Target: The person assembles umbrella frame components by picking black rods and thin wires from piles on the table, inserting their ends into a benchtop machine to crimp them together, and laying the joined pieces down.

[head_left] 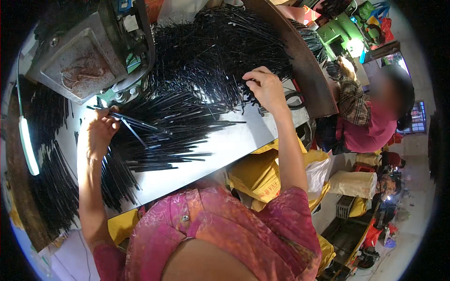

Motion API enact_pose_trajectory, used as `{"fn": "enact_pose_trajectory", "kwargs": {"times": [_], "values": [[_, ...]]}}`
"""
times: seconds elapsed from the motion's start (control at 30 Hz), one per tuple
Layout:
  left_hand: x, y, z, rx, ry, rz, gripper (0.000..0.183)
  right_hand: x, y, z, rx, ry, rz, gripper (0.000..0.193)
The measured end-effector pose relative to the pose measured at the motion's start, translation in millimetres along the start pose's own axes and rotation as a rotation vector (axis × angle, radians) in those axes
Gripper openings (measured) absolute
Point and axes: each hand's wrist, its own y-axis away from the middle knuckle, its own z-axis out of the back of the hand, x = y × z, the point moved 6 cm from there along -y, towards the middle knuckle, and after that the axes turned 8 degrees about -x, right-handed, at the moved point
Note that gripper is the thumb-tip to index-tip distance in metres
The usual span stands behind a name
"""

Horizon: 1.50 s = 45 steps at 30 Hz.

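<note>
My left hand (pixel 99 125) is pinched closed on a few thin black rods (pixel 136 122) beside the machine, and their ends spread out to the right. Beneath them, a loose layer of similar rods (pixel 164 140) fans over the white tabletop (pixel 187 168). Over the right edge of the big heap of black rods (pixel 211 56) is my right hand (pixel 268 91), its fingers curled together. Whatever those fingertips may grip is lost against the dark heap. More rods (pixel 56 178) lie at the left, around and below my left forearm.
A grey metal machine (pixel 84 56) stands at the upper left, close to my left hand. A lit tube lamp (pixel 29 145) hangs left. A brown curved rim (pixel 304 61) bounds the heap. Yellow sacks (pixel 258 175) are below the table. A co-worker (pixel 370 117) sits at the right by a green machine (pixel 340 35).
</note>
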Motion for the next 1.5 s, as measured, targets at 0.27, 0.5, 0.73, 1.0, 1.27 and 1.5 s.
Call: {"fn": "enact_pose_trajectory", "kwargs": {"times": [0.27, 0.5, 0.73, 1.0, 1.27, 1.5], "values": [[0.3, 7.2, -9.3, -0.056, -0.051, 0.001, 0.007, -6.2, 7.2, -8.2, -0.043, 0.272, 0.191, 0.014], [-3.0, 10.7, 10.0, -0.032, -0.214, -0.126, 0.028, 40.0, -0.2, 17.9, -0.340, 0.182, 0.463, 0.012], [-0.8, 20.3, -11.5, -0.087, -0.296, -0.014, 0.007, 135.4, 1.2, 41.4, -0.429, 0.270, 0.705, 0.025], [-6.9, 27.8, -20.8, -0.070, -0.351, -0.111, 0.012, 160.9, 1.6, -92.3, 0.497, -0.666, 0.165, 0.030], [-10.4, 25.5, -23.6, -0.100, -0.315, -0.069, 0.044, 184.9, -10.9, -132.7, 0.638, -1.060, -0.215, 0.015], [-9.4, 24.3, -20.2, -0.082, -0.279, -0.049, 0.056, 187.8, -6.8, -134.4, 0.592, -1.131, -0.207, 0.013]]}}
